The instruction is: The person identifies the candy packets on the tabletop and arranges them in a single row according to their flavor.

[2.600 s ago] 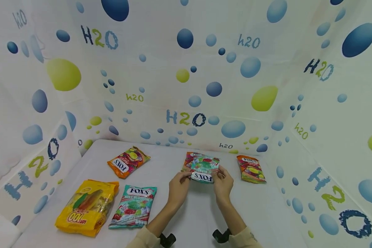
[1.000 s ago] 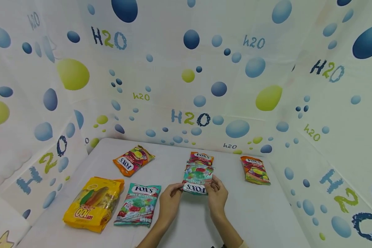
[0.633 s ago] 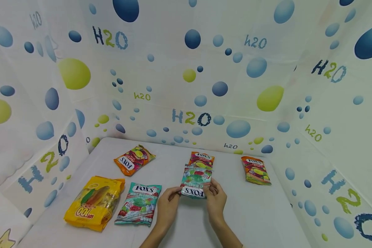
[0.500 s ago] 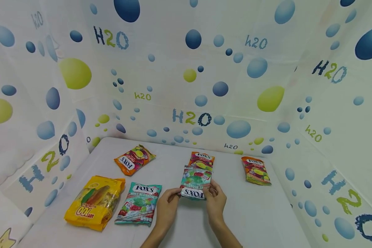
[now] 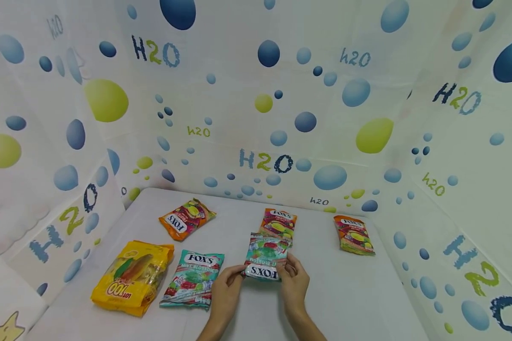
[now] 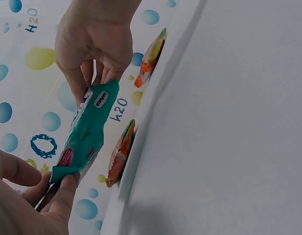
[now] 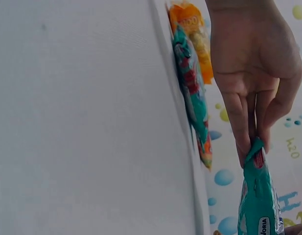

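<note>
Both hands hold one teal candy bag (image 5: pixel 265 258) between them, its FOX'S lettering upside down in the head view. My left hand (image 5: pixel 227 292) pinches the bag's left corner, and my right hand (image 5: pixel 294 286) pinches the right corner. In the left wrist view the teal bag (image 6: pixel 87 129) is seen edge-on, raised off the table, with fingers at both ends. The right wrist view shows the right hand (image 7: pixel 256 73) with fingertips closed on the bag's end. Just behind the held bag lies an orange candy bag (image 5: pixel 278 221), its lower part overlapped by the teal one.
On the white table (image 5: pixel 345 303), a second teal candy bag (image 5: pixel 194 279) lies left of the left hand, beside a large yellow candy bag (image 5: pixel 132 277). Orange candy bags lie at the back left (image 5: pixel 187 219) and the right (image 5: pixel 354 235). Patterned cloth walls (image 5: pixel 222 94) enclose the table.
The hands have drawn the teal bag toward the person and slightly left, uncovering more of the orange bag behind it. The head view has shifted a little; the other bags stay put.
</note>
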{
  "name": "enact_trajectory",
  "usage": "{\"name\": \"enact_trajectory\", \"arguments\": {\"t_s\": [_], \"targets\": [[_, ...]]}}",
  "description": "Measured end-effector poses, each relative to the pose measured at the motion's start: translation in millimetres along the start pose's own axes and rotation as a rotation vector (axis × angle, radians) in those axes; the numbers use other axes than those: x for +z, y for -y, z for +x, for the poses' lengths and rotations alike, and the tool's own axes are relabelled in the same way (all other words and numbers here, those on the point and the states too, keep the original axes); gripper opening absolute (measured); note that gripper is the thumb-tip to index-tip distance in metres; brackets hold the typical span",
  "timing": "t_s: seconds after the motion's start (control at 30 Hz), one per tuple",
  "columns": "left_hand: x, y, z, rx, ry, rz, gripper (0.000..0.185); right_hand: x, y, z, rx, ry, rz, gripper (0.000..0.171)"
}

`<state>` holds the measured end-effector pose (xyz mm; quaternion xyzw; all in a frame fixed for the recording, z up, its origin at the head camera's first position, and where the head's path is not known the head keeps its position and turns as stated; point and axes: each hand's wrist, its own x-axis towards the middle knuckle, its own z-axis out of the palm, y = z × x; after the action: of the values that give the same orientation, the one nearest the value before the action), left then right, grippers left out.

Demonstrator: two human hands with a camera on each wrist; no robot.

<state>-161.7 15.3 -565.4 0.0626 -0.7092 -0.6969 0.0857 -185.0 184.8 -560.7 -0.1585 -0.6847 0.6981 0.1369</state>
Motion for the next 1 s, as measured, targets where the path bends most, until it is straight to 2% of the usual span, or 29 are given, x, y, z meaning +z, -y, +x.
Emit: {"name": "enact_trajectory", "arguments": {"t_s": [0.33,0.63,0.9,1.0], "targets": [[-9.7,8.5,-6.8,-0.017,-0.055,0.031,0.023,6,-7,-10,0.019,0.011,0.022,0.047],[-19.3,13.4,-12.6,-0.112,-0.089,0.069,0.022,13,-13,-16,0.024,0.031,0.025,0.048],[-27.5,14.8,-19.4,-0.159,-0.125,0.052,0.023,19,-12,-26,0.043,0.05,0.031,0.047],[-29.3,14.1,-22.0,-0.197,-0.137,0.041,0.024,20,-13,-27,0.04,0.06,0.034,0.048]]}}
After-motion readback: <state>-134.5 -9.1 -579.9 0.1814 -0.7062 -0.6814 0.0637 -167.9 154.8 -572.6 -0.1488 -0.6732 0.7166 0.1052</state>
